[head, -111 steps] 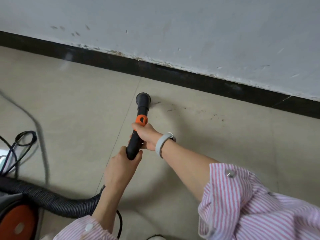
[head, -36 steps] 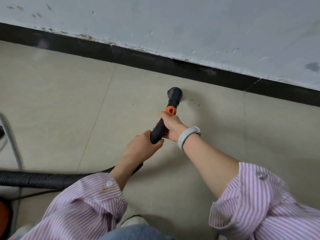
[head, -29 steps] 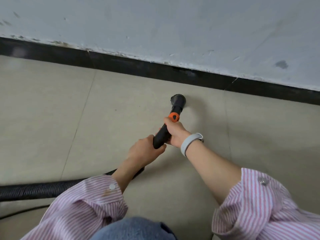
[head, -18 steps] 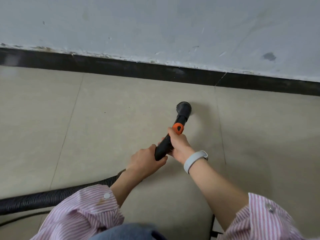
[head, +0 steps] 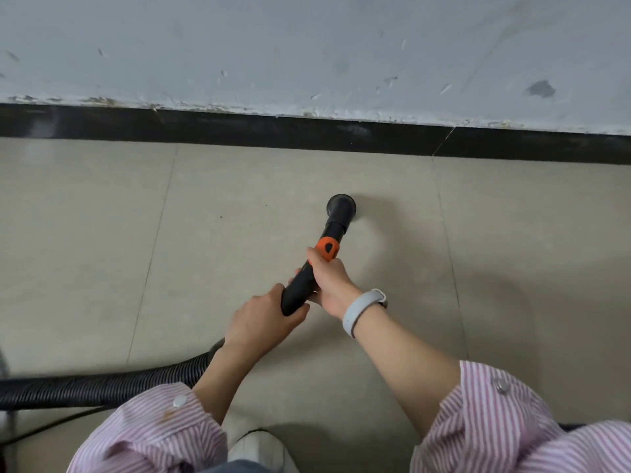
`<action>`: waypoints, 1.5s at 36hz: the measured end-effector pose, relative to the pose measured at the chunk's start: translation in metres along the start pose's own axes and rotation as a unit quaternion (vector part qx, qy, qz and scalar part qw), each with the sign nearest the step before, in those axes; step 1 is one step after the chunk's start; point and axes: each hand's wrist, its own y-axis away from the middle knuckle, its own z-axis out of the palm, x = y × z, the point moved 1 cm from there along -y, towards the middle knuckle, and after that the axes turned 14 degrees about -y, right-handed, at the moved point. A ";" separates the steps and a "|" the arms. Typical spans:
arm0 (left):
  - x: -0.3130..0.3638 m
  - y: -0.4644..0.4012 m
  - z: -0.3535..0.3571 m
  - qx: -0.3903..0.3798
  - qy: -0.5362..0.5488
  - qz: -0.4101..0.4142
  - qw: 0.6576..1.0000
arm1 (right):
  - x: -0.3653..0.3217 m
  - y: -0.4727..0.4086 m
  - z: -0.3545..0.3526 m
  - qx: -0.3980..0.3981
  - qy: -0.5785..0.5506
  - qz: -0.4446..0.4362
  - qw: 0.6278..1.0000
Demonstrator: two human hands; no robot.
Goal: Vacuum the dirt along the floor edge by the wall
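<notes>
A black vacuum wand (head: 302,288) with an orange slider (head: 327,247) points away from me. Its round nozzle (head: 341,207) rests on the beige tile floor (head: 239,268), a short way in front of the black skirting (head: 273,133) under the grey wall (head: 307,46). My right hand (head: 329,279) grips the wand just below the orange slider. My left hand (head: 261,320) grips the wand's rear end, where the ribbed black hose (head: 102,387) joins. A few tiny dark specks (head: 222,217) lie on the tile left of the nozzle.
The hose runs off the left edge, with a thin black cable (head: 51,426) beneath it. My white shoe (head: 256,445) shows at the bottom middle. A grey band sits on my right wrist (head: 362,310). Tile joints run toward the wall on both sides.
The nozzle has travelled right along the floor near the wall; the dark dirt trail seen three seconds ago is gone from view. Both hands keep their grip on the wand.
</notes>
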 end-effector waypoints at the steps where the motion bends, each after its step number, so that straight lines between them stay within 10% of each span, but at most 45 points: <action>1: -0.003 0.001 -0.002 0.006 0.004 -0.009 1.000 | 0.000 -0.001 0.005 -0.007 0.009 0.004 1.000; 24: -0.113 0.049 0.011 0.101 0.148 -0.211 0.961 | 0.079 0.003 0.136 -0.117 0.228 0.063 0.964; 54: -0.074 0.055 0.012 0.001 0.053 -0.061 0.997 | 0.075 0.011 0.053 -0.003 0.102 0.042 0.994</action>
